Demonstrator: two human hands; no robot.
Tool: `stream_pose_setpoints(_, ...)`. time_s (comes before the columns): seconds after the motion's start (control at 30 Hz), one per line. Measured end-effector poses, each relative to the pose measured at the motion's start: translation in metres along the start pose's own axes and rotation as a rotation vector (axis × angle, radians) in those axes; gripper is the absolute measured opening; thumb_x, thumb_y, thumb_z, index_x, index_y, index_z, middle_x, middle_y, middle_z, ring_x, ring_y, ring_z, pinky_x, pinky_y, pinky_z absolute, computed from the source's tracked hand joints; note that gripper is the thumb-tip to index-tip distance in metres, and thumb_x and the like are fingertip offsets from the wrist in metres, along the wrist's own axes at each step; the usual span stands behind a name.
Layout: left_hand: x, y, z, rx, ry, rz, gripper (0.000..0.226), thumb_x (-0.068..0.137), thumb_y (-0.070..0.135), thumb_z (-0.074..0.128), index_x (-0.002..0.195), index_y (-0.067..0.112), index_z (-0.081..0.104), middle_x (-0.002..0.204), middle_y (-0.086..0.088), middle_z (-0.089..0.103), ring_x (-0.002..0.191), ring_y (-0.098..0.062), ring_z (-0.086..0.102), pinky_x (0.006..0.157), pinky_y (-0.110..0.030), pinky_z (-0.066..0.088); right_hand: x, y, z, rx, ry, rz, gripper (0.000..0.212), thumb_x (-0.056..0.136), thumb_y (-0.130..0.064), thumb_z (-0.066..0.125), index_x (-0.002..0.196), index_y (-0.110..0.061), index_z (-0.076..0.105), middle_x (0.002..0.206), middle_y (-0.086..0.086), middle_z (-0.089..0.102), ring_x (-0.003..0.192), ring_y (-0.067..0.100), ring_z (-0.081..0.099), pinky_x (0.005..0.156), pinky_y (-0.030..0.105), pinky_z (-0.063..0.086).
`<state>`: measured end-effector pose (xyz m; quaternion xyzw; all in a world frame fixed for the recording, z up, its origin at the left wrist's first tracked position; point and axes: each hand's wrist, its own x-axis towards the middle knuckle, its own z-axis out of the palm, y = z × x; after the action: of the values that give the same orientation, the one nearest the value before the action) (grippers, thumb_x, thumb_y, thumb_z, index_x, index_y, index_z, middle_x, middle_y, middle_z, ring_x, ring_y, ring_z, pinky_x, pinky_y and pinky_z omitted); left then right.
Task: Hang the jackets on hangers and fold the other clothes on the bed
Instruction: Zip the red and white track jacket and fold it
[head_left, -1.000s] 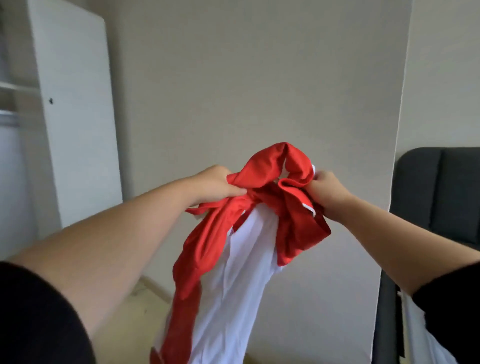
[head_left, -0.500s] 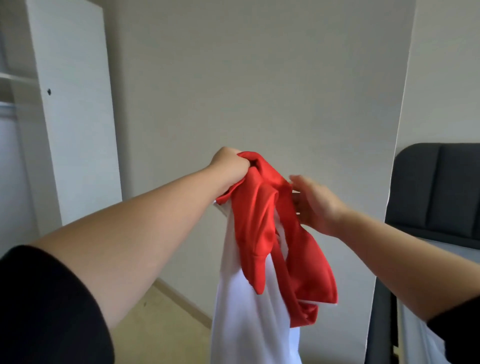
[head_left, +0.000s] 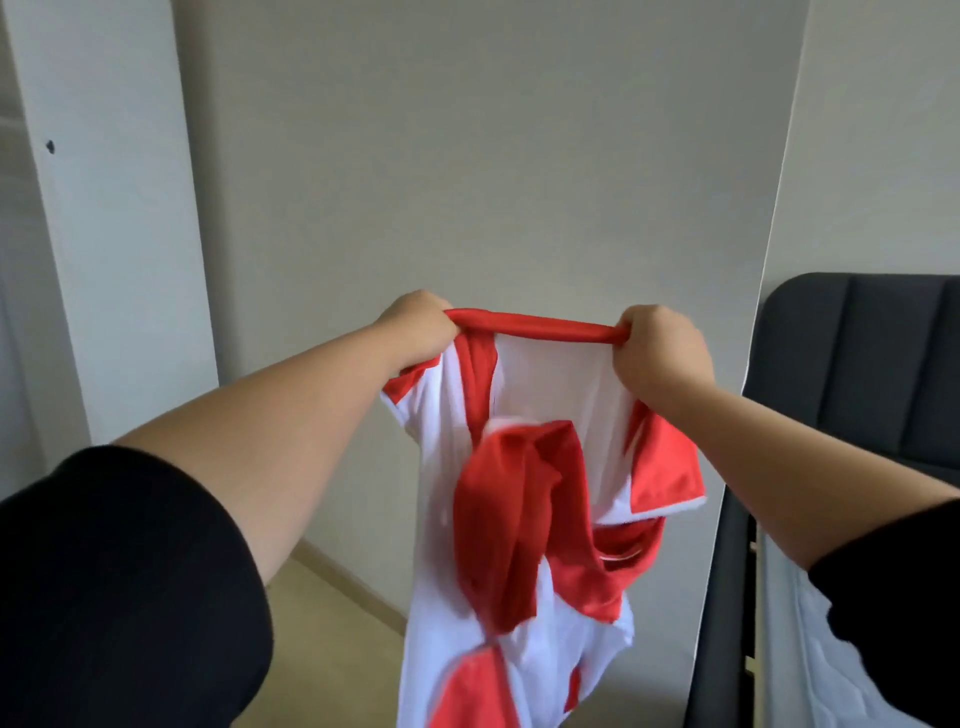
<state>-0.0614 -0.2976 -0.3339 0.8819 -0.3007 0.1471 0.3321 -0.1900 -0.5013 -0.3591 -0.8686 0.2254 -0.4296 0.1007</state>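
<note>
- Pale, bare wall (head_left: 467, 171) fills the view ahead and ends at a vertical corner edge on the right, with a further wall (head_left: 878, 130) set back beyond it.
- White wardrobe (head_left: 119, 260) panel stands upright at the left, against the wall, with one small dark hole (head_left: 50, 146) near its left edge.
- Light floor (head_left: 332, 644) shows low down between the left arm and the garment, with a pale skirting (head_left: 358, 579) running along the foot of the wall.
- Dark padded headboard (head_left: 862, 364) with vertical channels stands at the right, past the corner edge; below it a strip of the bed (head_left: 795, 654), white and quilted, runs down to the bottom right corner.
- Red and white garment (head_left: 519, 519) hangs in the air in front of the wall, left of the bed and apart from it; its lower end runs out of view at the bottom.
- Its red band (head_left: 535, 330) at the top is pulled straight and nearly level between the hands.
- Left hand (head_left: 418, 327) is a closed fist gripping the band's left end.
- Right hand (head_left: 657, 345) is a closed fist gripping the band's right end.
- White cloth falls below the band, with red folds bunched in the middle and a red panel hanging under the right wrist.
- Both forearms reach forward bare, from black sleeves (head_left: 119, 587) at the near edges.
</note>
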Motion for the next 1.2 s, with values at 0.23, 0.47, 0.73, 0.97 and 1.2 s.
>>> stream_pose_setpoints(0.23,0.003,-0.009,-0.002,0.212,0.000,-0.092,0.030,0.087,0.008,0.047,0.058,0.012,0.043,0.059,-0.005,0.048,0.066,-0.027,0.049,0.051,-0.025,0.031,0.010,0.022,-0.001,-0.386,-0.147,0.036,0.011,0.088,-0.023,0.054,0.082,-0.015,0.048,0.085,0.009,0.057,0.073,0.030,0.047,0.064,0.031,0.037)
stream_pose_setpoints(0.47,0.003,-0.011,0.010,0.108,0.063,-0.104,0.015,0.077,-0.002,0.045,0.069,0.003,0.058,0.069,-0.012,0.054,0.071,-0.030,0.049,0.058,-0.025,0.035,0.013,0.040,0.010,-0.098,-0.196,0.248,0.022,0.087,-0.021,0.050,0.067,-0.011,0.046,0.066,0.005,0.051,0.056,0.022,0.047,0.048,0.024,0.030)
stream_pose_setpoints(0.73,-0.013,0.007,0.026,0.323,-0.054,-0.223,0.019,0.086,0.000,0.038,0.082,0.003,0.056,0.084,-0.010,0.060,0.081,-0.030,0.061,0.065,-0.031,0.047,0.013,0.036,0.005,0.261,-0.214,0.465,0.027,0.093,-0.008,0.040,0.067,-0.008,0.043,0.067,0.008,0.044,0.056,0.021,0.042,0.058,0.031,0.040)
stream_pose_setpoints(0.97,-0.009,0.031,0.038,-0.848,-0.079,-0.520,0.028,0.097,0.006,0.019,0.106,-0.007,0.043,0.096,-0.030,0.065,0.071,-0.033,0.068,0.061,-0.036,0.059,0.015,0.028,0.002,0.724,-0.111,0.566,0.036,0.089,0.006,0.025,0.108,-0.001,0.055,0.081,0.017,0.061,0.051,0.030,0.063,0.038,0.038,0.054)
stream_pose_setpoints(1.2,-0.017,0.046,0.056,-0.144,-0.266,0.032,0.023,0.087,0.015,0.051,0.106,0.020,0.062,0.088,-0.003,0.062,0.073,-0.017,0.061,0.054,-0.019,0.046,0.029,0.025,-0.014,0.653,0.076,0.408,0.059,0.079,0.008,0.028,0.128,-0.011,0.056,0.115,0.012,0.064,0.102,0.028,0.061,0.091,0.034,0.050)
